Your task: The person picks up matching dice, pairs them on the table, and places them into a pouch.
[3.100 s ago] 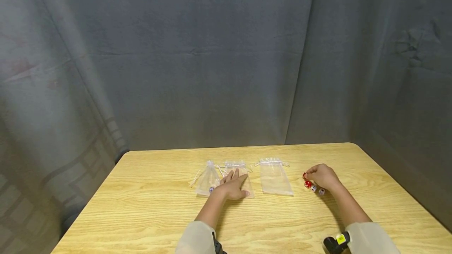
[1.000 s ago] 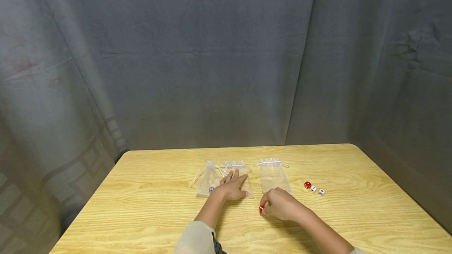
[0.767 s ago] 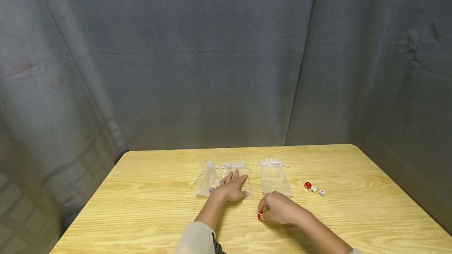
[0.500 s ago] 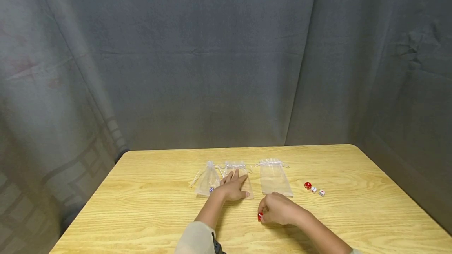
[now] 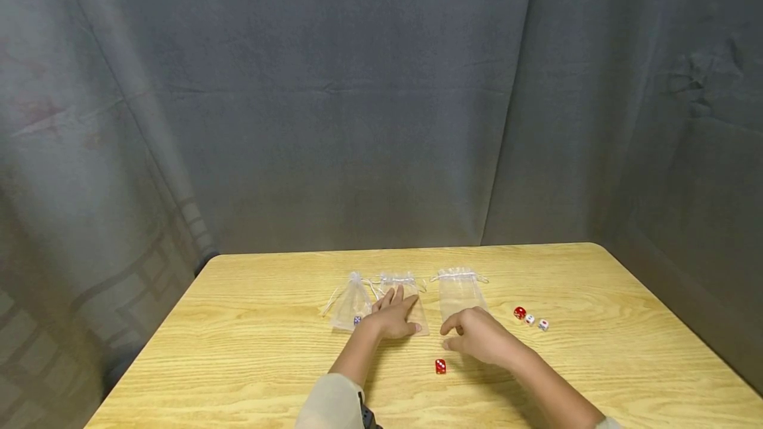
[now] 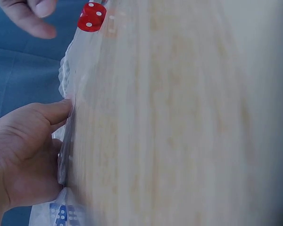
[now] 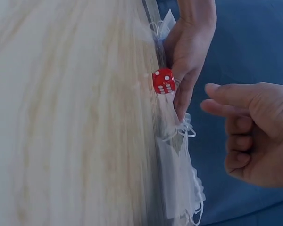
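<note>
My left hand (image 5: pixel 392 320) lies palm down with spread fingers on the middle sheer drawstring bag (image 5: pixel 420 316). Beside it, the left drawstring bag (image 5: pixel 348 308) holds a blue die (image 5: pixel 357 320) with white pips. A red die (image 5: pixel 440 366) rests on the table in front of the bags. Just behind that die hovers my right hand (image 5: pixel 479 336), its thumb and index finger parted with nothing between them; in the right wrist view the other fingers are bent in. The lower end of the right drawstring bag (image 5: pixel 460 293) is partly hidden by this hand.
Off to the right on the wooden table (image 5: pixel 250 349) sit another red die (image 5: pixel 520 312) and two white dice, one of them a white die (image 5: pixel 543 325) at the row's end. Grey curtains (image 5: pixel 357 118) hang behind the table and at its sides.
My right hand brought one red die from the group at the right to the table front, let it go and drew back slightly from it. My left hand stayed in place.
</note>
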Motion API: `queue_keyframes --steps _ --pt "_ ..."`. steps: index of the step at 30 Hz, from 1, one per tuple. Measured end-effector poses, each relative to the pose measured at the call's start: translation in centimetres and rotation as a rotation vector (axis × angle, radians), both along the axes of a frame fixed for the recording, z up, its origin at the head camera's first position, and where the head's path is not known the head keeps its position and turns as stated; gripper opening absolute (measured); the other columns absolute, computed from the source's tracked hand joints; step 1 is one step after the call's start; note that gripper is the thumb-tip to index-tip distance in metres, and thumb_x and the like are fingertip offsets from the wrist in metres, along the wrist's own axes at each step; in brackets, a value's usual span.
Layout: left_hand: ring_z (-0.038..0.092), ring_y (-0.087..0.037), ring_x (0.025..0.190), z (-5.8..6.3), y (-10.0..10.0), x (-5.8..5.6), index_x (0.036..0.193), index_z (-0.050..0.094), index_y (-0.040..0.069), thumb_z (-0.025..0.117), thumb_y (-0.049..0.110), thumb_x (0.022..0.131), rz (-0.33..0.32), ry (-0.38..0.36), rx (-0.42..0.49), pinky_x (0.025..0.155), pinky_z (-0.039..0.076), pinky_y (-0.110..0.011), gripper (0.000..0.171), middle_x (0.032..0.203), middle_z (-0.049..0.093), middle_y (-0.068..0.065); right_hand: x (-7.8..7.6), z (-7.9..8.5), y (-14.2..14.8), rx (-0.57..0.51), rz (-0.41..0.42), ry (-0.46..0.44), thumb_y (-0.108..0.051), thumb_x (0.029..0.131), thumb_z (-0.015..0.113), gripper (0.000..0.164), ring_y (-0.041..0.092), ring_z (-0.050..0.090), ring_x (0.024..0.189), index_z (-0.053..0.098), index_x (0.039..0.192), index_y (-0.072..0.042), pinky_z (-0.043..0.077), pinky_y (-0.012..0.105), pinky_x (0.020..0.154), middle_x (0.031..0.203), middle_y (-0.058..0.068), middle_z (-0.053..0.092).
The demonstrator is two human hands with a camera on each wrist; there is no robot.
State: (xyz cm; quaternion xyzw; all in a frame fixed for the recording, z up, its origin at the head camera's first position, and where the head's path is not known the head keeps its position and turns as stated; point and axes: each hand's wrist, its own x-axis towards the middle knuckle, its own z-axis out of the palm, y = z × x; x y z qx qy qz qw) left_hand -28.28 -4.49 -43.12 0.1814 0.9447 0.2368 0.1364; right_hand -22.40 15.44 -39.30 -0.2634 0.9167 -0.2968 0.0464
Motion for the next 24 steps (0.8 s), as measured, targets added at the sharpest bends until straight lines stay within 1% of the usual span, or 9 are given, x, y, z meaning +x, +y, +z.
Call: queue_keyframes --steps 2,5,8,12,16,20,24 --pt "0.005 -0.03 0.139 0.0 0.0 0.0 0.143 0.035 0.015 0.059 0.033 0.089 -0.001 0.002 -0.003 0.106 0.009 -0.051 0.062 0.152 0.012 -0.015 -0.2 0.0 0.2 -0.017 -0.041 0.041 -0.012 0.079 0.072 0.021 0.01 0.042 0.062 0.07 0.097 -0.001 0.038 0.025 0.053 0.078 -0.003 0.06" --pt "0.005 -0.03 0.139 0.0 0.0 0.0 0.143 0.035 0.015 0.059 0.034 0.089 -0.004 0.005 -0.008 0.106 0.009 -0.051 0.062 0.152 0.012 -0.015 -0.4 0.1 0.4 -0.032 -0.107 0.086 -0.014 0.079 0.072 0.019 0.012 0.043 0.065 0.071 0.096 -0.004 0.038 0.026 0.054 0.08 -0.004 0.06" --pt "0.005 -0.03 0.139 0.1 0.1 0.0 0.143 0.035 0.015 0.058 0.034 0.089 -0.009 0.003 -0.005 0.106 0.008 -0.051 0.062 0.152 0.011 -0.015 -0.6 0.3 0.6 -0.028 -0.159 0.114 -0.016 0.079 0.072 0.018 0.012 0.041 0.063 0.071 0.094 -0.006 0.036 0.026 0.052 0.074 -0.005 0.055" --pt "0.005 -0.031 0.139 0.2 0.1 0.0 0.143 0.034 0.014 0.058 0.033 0.089 -0.017 0.004 0.002 0.106 0.008 -0.051 0.062 0.152 0.011 -0.016 -0.7 0.5 0.9 -0.016 -0.217 0.146 -0.014 0.078 0.073 0.017 0.01 0.039 0.059 0.072 0.093 -0.005 0.034 0.025 0.051 0.067 -0.005 0.051" --pt "0.005 -0.031 0.139 0.3 0.0 0.1 0.143 0.034 0.014 0.058 0.032 0.089 -0.021 0.003 0.007 0.106 0.008 -0.051 0.062 0.152 0.011 -0.016 -0.7 0.5 1.4 0.003 -0.275 0.126 -0.012 0.077 0.073 0.018 0.012 0.037 0.057 0.071 0.094 -0.004 0.031 0.026 0.05 0.064 -0.004 0.047" --pt "0.005 -0.031 0.139 0.3 -0.1 0.1 0.143 0.034 0.014 0.059 0.032 0.089 -0.023 0.002 0.009 0.106 0.008 -0.051 0.062 0.152 0.011 -0.016 -0.7 0.5 2.0 0.028 -0.309 0.11 -0.012 0.077 0.073 0.02 0.013 0.038 0.058 0.071 0.095 -0.004 0.031 0.027 0.051 0.067 -0.003 0.049" --pt "0.005 -0.031 0.139 0.3 -0.1 0.1 0.143 0.034 0.014 0.059 0.032 0.089 -0.024 0.005 0.008 0.106 0.008 -0.051 0.062 0.152 0.011 -0.016 -0.9 0.2 3.0 0.052 -0.327 0.095 -0.013 0.078 0.073 0.023 0.013 0.04 0.059 0.07 0.098 -0.003 0.033 0.028 0.05 0.072 -0.001 0.054"
